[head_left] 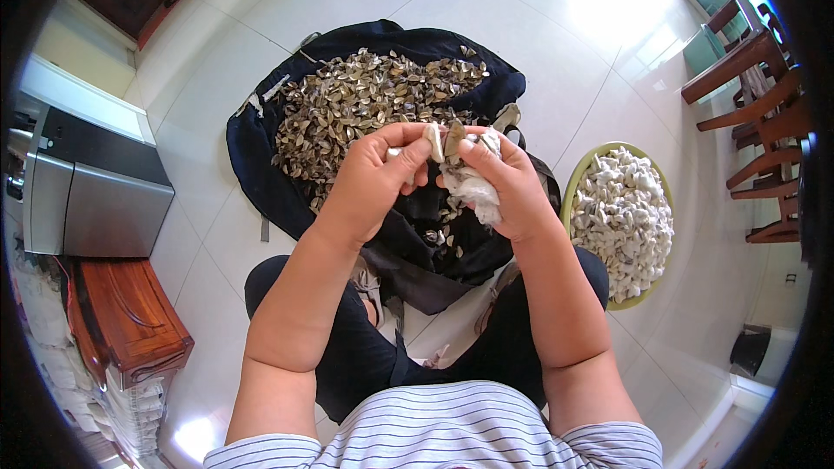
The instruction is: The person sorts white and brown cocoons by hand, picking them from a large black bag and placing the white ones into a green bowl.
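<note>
My left hand pinches a small pale tuft between thumb and forefinger, with more white fluff partly hidden in its curled fingers. Beside it, my right hand grips a clump of white fibre, like raw cotton, and a split brown husk stands up by its thumb. Both hands are close together over a dark cloth spread on the floor. Heaped on that cloth is a pile of dry brown husks, like opened boll shells.
To my right stands a green basin heaped with white fluffy tufts. Wooden chairs line the right side. A silver and black appliance and a wooden cabinet are on my left. The tiled floor surrounds the cloth.
</note>
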Action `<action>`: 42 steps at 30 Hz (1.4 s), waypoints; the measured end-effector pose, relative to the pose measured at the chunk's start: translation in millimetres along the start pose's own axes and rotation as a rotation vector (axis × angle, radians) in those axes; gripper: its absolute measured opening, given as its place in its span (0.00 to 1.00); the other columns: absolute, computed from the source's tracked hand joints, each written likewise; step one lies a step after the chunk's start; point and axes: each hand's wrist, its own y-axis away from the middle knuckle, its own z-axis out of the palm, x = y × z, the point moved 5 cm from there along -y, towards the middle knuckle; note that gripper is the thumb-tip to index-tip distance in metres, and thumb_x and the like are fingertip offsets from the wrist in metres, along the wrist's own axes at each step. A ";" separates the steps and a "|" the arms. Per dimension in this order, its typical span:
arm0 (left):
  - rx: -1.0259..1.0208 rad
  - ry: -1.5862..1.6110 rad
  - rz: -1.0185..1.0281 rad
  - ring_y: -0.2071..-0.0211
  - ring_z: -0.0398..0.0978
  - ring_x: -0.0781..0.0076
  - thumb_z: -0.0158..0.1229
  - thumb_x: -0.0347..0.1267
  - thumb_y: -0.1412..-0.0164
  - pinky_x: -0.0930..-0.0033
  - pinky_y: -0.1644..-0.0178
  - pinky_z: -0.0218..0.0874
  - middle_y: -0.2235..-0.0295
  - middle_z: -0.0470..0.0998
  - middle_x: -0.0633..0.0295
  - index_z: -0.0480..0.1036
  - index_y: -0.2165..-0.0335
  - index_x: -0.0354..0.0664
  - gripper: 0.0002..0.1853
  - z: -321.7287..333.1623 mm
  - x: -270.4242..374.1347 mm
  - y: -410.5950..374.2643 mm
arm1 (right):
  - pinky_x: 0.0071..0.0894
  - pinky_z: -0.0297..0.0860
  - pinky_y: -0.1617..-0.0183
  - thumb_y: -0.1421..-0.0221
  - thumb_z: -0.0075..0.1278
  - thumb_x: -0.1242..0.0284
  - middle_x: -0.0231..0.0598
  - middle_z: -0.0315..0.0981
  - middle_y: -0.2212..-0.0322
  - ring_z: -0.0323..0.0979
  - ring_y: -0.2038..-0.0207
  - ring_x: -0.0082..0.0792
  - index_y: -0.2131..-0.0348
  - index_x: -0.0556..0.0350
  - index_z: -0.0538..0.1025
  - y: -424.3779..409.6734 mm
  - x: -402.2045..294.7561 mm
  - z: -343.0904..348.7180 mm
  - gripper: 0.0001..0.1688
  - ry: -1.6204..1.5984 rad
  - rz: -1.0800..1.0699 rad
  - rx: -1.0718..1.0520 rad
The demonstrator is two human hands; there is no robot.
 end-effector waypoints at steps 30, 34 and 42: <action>0.101 -0.150 0.130 0.75 0.66 0.84 0.57 0.29 0.47 0.82 0.71 0.58 0.73 0.72 0.67 0.69 0.68 0.41 0.07 -8.4 6.4 -3.5 | 0.17 0.67 0.84 0.48 0.50 0.70 0.38 0.72 0.71 0.75 0.75 0.31 0.55 0.60 0.67 -0.7 3.6 -0.9 0.21 -0.140 0.100 -0.043; 0.080 -0.383 0.230 0.75 0.66 0.84 0.58 0.31 0.47 0.81 0.69 0.59 0.75 0.71 0.70 0.72 0.69 0.38 0.08 -2.9 5.9 -5.2 | 0.17 0.67 0.84 0.48 0.51 0.70 0.38 0.72 0.70 0.75 0.75 0.31 0.55 0.60 0.67 0.4 6.3 2.0 0.22 -0.075 0.116 -0.035; 0.259 0.560 -0.099 0.83 0.54 0.89 0.55 0.39 0.44 0.86 0.82 0.46 0.79 0.61 0.72 0.66 0.61 0.36 0.18 -46.4 -10.3 -20.3 | 0.16 0.66 0.83 0.44 0.45 0.66 0.42 0.70 0.66 0.73 0.72 0.31 0.51 0.61 0.65 -2.0 7.5 3.0 0.24 -0.216 0.164 -0.075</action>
